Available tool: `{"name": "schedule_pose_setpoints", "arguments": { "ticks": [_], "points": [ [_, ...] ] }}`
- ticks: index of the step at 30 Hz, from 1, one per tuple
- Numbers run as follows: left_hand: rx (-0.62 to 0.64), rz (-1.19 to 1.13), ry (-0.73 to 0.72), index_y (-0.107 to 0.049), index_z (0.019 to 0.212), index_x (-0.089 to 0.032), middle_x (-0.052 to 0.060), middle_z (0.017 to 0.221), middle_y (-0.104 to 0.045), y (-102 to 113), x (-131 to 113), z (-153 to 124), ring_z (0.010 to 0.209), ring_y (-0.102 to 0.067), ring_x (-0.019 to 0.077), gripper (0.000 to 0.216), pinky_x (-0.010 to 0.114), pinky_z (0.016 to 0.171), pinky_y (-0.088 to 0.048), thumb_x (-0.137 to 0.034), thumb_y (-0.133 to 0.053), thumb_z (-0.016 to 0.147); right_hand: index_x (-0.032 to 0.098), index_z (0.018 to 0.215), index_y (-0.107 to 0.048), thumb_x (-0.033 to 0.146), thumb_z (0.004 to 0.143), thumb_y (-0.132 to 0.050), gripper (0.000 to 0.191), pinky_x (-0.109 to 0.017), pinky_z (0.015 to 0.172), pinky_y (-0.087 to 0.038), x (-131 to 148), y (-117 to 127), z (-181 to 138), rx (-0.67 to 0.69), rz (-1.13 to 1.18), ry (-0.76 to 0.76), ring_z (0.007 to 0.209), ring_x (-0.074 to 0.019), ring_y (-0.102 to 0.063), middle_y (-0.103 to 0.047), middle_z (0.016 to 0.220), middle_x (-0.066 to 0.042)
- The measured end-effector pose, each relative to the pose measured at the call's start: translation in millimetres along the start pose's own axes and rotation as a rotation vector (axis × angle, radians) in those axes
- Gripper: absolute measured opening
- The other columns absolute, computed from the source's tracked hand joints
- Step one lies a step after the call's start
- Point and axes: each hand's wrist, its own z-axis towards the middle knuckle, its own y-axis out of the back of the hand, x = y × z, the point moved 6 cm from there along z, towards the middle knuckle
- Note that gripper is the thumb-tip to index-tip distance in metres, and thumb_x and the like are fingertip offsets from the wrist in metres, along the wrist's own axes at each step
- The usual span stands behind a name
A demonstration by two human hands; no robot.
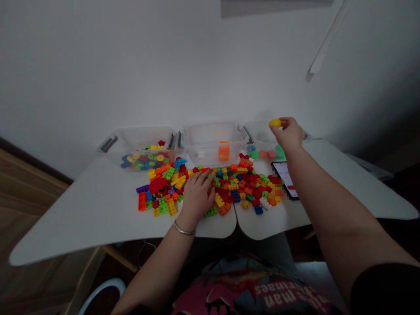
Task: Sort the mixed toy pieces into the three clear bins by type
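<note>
My right hand [290,133] pinches a small round yellow ball [274,123] between thumb and fingers, raised above the right transparent bin [259,131]. In that bin lie several round pieces, among them a green one [253,154] and a reddish one [263,154]. My left hand [197,194], with a silver bangle at the wrist, lies with fingers spread on a heap of colourful building blocks [236,183]. Its fingertips touch blocks near the middle of the heap. A round red piece [159,187] sits left of this hand.
The left bin [131,133] holds many small coloured pieces. Inside the middle bin [210,131] are an orange block [224,152] and a white piece [201,154]. A phone [286,179] lies beneath my right forearm. Two white tabletops [114,210] meet at a seam; a wall stands behind.
</note>
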Motion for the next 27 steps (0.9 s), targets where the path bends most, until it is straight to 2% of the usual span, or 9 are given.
{"name": "schedule_pose_setpoints", "arguments": {
  "ticks": [5,10,13,17,21,24,27],
  "points": [
    [-0.003,-0.015,0.008,-0.064,0.123,-0.021,0.010,0.134,-0.061,0.2,0.4,0.8,0.125,-0.052,0.0315,0.039,0.051,0.106,-0.041,-0.024,-0.056,0.085,0.022,0.105,-0.065,0.042,0.070,-0.066,0.040,-0.053,0.096,-0.037,-13.9,-26.5,13.8,0.198,-0.184,-0.138,0.102,-0.0303,-0.063,-0.072,0.102,-0.009],
    [0.004,-0.019,0.015,-0.065,0.123,-0.020,0.010,0.134,-0.060,-1.0,1.1,0.7,0.125,-0.051,0.0320,0.039,0.051,0.105,-0.041,-0.023,-0.055,0.085,0.023,0.104,-0.068,0.042,0.069,-0.068,0.040,-0.055,0.096,-0.036,-14.2,-34.0,16.4,0.297,-0.305,-0.166,0.101,-0.0317,-0.063,-0.072,0.091,-0.009],
    [0.006,-0.012,0.012,-0.064,0.123,-0.020,0.010,0.134,-0.060,-1.4,1.5,0.1,0.125,-0.052,0.0317,0.039,0.051,0.105,-0.042,-0.024,-0.055,0.085,0.022,0.106,-0.067,0.042,0.070,-0.069,0.042,-0.054,0.095,-0.036,-13.4,-34.4,14.9,0.330,-0.323,-0.171,0.102,-0.0316,-0.064,-0.072,0.097,-0.011],
    [0.005,-0.009,0.006,-0.064,0.123,-0.019,0.010,0.134,-0.060,-0.7,1.5,-1.2,0.124,-0.052,0.0309,0.039,0.050,0.105,-0.042,-0.024,-0.054,0.086,0.020,0.105,-0.067,0.041,0.072,-0.067,0.040,-0.055,0.096,-0.036,-15.5,-35.0,13.4,0.296,-0.301,-0.157,0.102,-0.0320,-0.064,-0.072,0.098,-0.012],
    [0.013,-0.023,0.021,-0.064,0.123,-0.022,0.008,0.136,-0.059,0.1,1.3,-2.5,0.126,-0.051,0.0296,0.038,0.049,0.106,-0.042,-0.024,-0.053,0.086,0.021,0.103,-0.067,0.039,0.075,-0.063,0.034,-0.057,0.101,-0.030,-18.3,-36.3,12.6,0.222,-0.237,-0.112,0.099,-0.0296,-0.065,-0.073,0.096,-0.009],
    [0.007,-0.031,0.028,-0.064,0.123,-0.022,0.008,0.135,-0.060,1.2,0.9,-3.0,0.126,-0.051,0.0297,0.038,0.050,0.105,-0.042,-0.023,-0.053,0.086,0.020,0.104,-0.065,0.037,0.082,-0.053,0.031,-0.058,0.105,-0.027,-11.6,-26.3,7.0,0.093,-0.145,-0.022,0.100,-0.0276,-0.064,-0.073,0.101,-0.009],
    [0.008,-0.040,0.031,-0.064,0.123,-0.022,0.008,0.135,-0.060,1.0,1.0,-3.2,0.126,-0.051,0.0301,0.038,0.050,0.105,-0.042,-0.022,-0.053,0.086,0.020,0.111,-0.062,0.032,0.086,-0.045,0.033,-0.056,0.107,-0.027,4.5,-5.7,-15.1,-0.051,-0.044,0.114,0.104,-0.0265,-0.062,-0.070,0.110,-0.010]
  ]
}}
